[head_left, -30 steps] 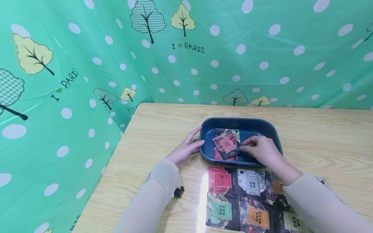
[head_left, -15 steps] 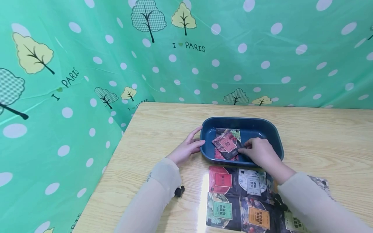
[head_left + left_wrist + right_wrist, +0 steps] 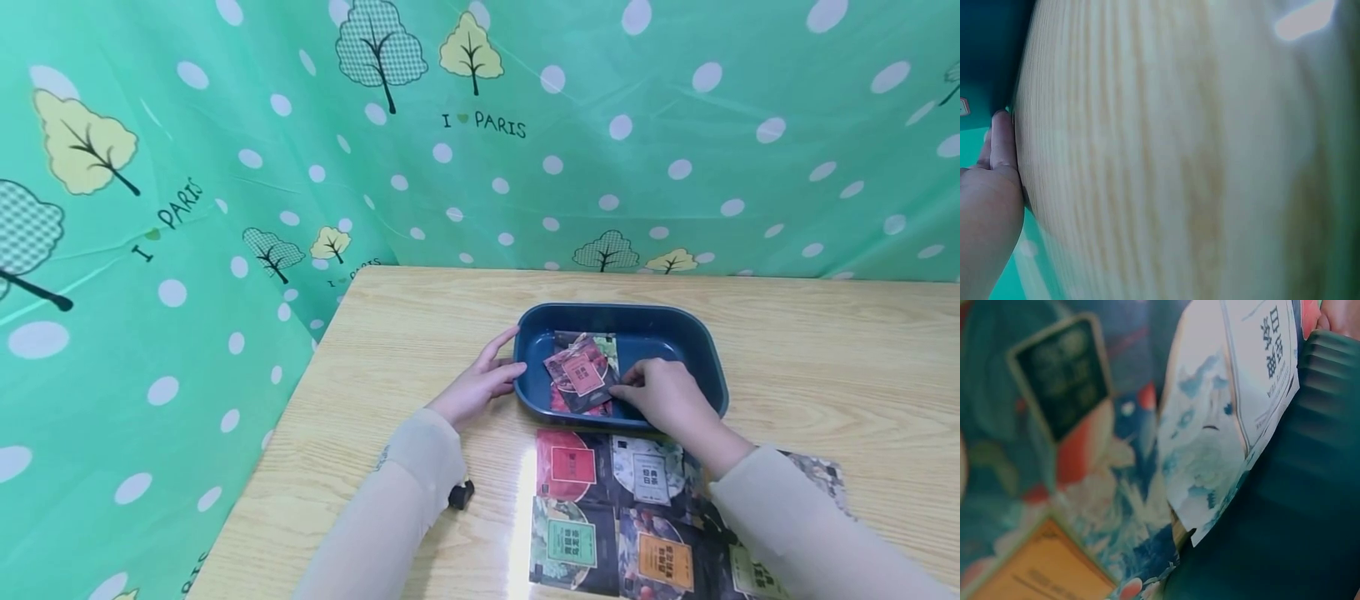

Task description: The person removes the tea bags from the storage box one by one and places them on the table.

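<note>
Inside a dark blue tray (image 3: 711,354), small printed sachets lie in an overlapping pile at the left. On top is a sachet with a pink label (image 3: 582,374), tilted against those beneath. My right hand (image 3: 670,398) reaches over the tray's front rim and pinches this sachet's lower right corner between thumb and fingers. My left hand (image 3: 483,379) rests against the tray's left side, its fingers extended. In the left wrist view, the straight fingers (image 3: 1002,140) touch the tray's outer wall (image 3: 991,56). Only a bit of the right hand (image 3: 1340,315) shows in the right wrist view.
Flat printed packets lie in rows before the tray: red-labelled (image 3: 573,464), white-labelled (image 3: 649,477), green-labelled (image 3: 572,542), orange-labelled (image 3: 666,560). My right sleeve (image 3: 802,517) covers others. A small black object (image 3: 461,494) sits by the left sleeve. Green patterned cloth (image 3: 480,192) hangs behind the table.
My right hand has moved a little left to the top sachet's corner, and that sachet has shifted slightly left and toward me. The left hand stays against the tray.
</note>
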